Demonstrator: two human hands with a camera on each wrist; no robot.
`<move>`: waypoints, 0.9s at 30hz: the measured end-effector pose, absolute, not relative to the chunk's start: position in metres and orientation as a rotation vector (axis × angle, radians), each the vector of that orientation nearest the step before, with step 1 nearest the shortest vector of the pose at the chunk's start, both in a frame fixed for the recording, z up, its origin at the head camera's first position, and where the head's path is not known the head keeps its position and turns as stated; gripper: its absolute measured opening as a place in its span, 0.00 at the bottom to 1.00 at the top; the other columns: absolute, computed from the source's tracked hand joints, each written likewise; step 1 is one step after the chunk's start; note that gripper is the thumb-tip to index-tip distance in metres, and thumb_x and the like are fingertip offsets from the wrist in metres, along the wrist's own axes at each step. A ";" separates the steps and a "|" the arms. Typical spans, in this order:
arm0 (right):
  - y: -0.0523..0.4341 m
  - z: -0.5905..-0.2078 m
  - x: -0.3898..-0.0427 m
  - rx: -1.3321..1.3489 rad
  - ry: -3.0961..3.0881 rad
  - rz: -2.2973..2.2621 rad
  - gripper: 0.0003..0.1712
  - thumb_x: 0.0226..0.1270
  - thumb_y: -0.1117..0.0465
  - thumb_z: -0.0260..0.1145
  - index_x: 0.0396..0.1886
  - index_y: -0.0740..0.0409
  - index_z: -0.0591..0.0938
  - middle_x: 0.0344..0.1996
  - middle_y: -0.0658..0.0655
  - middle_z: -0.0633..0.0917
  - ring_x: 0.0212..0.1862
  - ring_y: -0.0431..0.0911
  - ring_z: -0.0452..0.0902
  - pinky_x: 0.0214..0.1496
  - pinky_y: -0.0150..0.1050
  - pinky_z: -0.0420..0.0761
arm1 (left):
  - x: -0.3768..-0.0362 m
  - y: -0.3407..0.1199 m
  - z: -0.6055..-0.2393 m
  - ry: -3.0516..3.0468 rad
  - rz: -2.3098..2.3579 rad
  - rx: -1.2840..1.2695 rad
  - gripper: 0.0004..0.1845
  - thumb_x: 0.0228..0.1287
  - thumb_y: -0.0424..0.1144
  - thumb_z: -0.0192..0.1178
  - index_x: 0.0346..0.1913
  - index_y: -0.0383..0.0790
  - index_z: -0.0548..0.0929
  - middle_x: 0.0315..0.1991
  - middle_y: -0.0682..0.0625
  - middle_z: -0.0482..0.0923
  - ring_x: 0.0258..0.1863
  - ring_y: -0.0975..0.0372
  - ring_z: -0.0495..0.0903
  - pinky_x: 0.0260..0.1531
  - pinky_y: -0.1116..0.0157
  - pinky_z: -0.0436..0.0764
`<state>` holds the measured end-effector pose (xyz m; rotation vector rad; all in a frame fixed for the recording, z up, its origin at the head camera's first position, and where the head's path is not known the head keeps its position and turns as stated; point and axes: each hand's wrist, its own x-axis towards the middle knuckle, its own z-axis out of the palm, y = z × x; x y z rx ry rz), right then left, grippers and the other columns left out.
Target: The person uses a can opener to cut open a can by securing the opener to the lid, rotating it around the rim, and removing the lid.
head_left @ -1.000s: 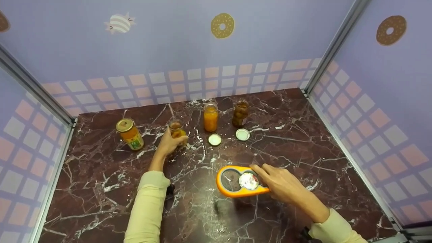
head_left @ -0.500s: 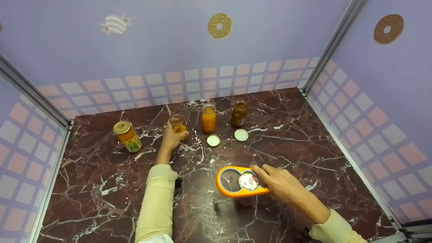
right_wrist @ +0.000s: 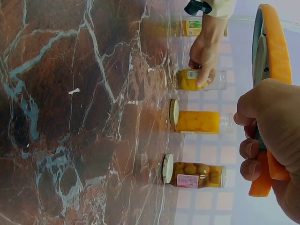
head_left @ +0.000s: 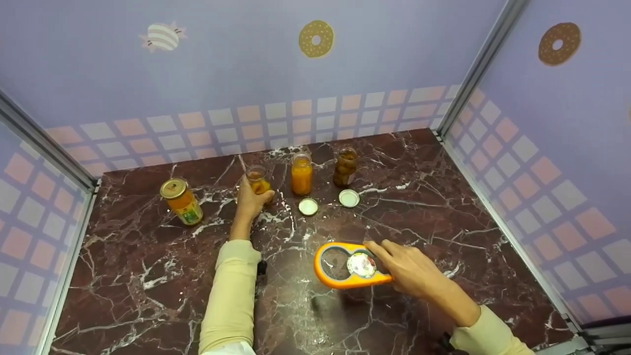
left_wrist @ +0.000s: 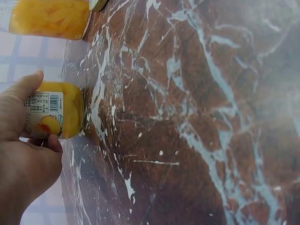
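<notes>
My left hand [head_left: 252,198] reaches to the back of the marble table [head_left: 148,256] and grips a small open jar of yellow fruit [head_left: 258,178]. In the left wrist view the thumb and fingers of that hand [left_wrist: 21,122] wrap the labelled jar [left_wrist: 63,110], which stands on the marble. Nearer the front, my right hand [head_left: 394,264] holds an orange jar opener [head_left: 329,278] by its handle, just above the table, with a patterned lid [head_left: 361,265] caught in its smaller ring. The right wrist view shows the fingers of the right hand [right_wrist: 267,140] curled round the opener [right_wrist: 274,56].
Right of the held jar stand an open jar of orange fruit [head_left: 301,176] and an open jar of brown fruit [head_left: 345,166], each with a white lid [head_left: 308,206] [head_left: 348,197] lying in front. A closed jar with a gold lid [head_left: 181,201] stands at the left. Patterned walls enclose three sides.
My left hand has carried the small jar a little farther back, nearly into line with the other open jars. The right hand and the opener have stayed in place.
</notes>
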<state>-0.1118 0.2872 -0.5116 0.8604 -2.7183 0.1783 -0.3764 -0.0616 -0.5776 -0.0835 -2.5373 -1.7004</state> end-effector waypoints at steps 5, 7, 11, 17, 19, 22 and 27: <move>0.286 -0.512 -0.112 0.862 -2.714 0.192 0.47 0.42 0.68 0.79 0.68 0.50 0.74 0.32 0.48 0.71 0.23 0.42 0.66 0.23 0.41 0.75 | -0.373 -0.066 -0.575 -2.582 -1.620 -0.070 0.45 0.56 0.30 0.76 0.73 0.27 0.61 0.67 0.30 0.69 0.69 0.42 0.68 0.73 0.53 0.62; 0.286 -0.512 -0.112 0.862 -2.712 0.190 0.46 0.44 0.68 0.78 0.68 0.51 0.74 0.32 0.48 0.72 0.23 0.43 0.66 0.23 0.42 0.75 | -0.371 -0.068 -0.574 -2.588 -1.623 -0.077 0.50 0.55 0.30 0.76 0.76 0.28 0.57 0.70 0.30 0.66 0.71 0.43 0.65 0.75 0.53 0.60; 0.286 -0.510 -0.112 0.866 -2.713 0.177 0.47 0.42 0.68 0.78 0.68 0.51 0.74 0.32 0.48 0.71 0.23 0.43 0.66 0.23 0.41 0.75 | -0.366 -0.072 -0.572 -2.654 -1.627 -0.078 0.62 0.56 0.32 0.77 0.82 0.35 0.42 0.78 0.30 0.54 0.77 0.42 0.56 0.77 0.52 0.55; 0.284 -0.508 -0.112 0.877 -2.718 0.159 0.50 0.39 0.69 0.79 0.68 0.51 0.74 0.33 0.47 0.71 0.24 0.42 0.66 0.24 0.41 0.76 | -0.354 -0.086 -0.572 -2.841 -1.512 -0.075 0.64 0.61 0.40 0.75 0.81 0.28 0.34 0.80 0.26 0.40 0.79 0.38 0.44 0.79 0.48 0.48; 0.283 -0.507 -0.113 0.875 -2.721 0.157 0.50 0.40 0.69 0.79 0.69 0.50 0.73 0.33 0.47 0.71 0.24 0.42 0.65 0.24 0.41 0.76 | -0.348 -0.090 -0.571 -2.864 -1.480 -0.067 0.62 0.62 0.42 0.74 0.80 0.26 0.36 0.79 0.25 0.41 0.79 0.37 0.45 0.78 0.47 0.49; 0.282 -0.506 -0.113 0.872 -2.724 0.158 0.49 0.42 0.68 0.80 0.69 0.49 0.73 0.33 0.48 0.72 0.24 0.42 0.65 0.24 0.40 0.75 | -0.336 -0.093 -0.568 -2.863 -1.417 -0.052 0.61 0.63 0.43 0.73 0.80 0.25 0.37 0.76 0.22 0.47 0.77 0.35 0.51 0.77 0.46 0.54; 0.280 -0.505 -0.114 0.879 -2.719 0.165 0.49 0.43 0.68 0.79 0.69 0.48 0.72 0.32 0.47 0.71 0.23 0.42 0.64 0.23 0.39 0.74 | -0.313 -0.088 -0.562 -2.807 -1.288 -0.082 0.59 0.60 0.41 0.75 0.79 0.23 0.43 0.70 0.21 0.58 0.72 0.35 0.59 0.75 0.46 0.59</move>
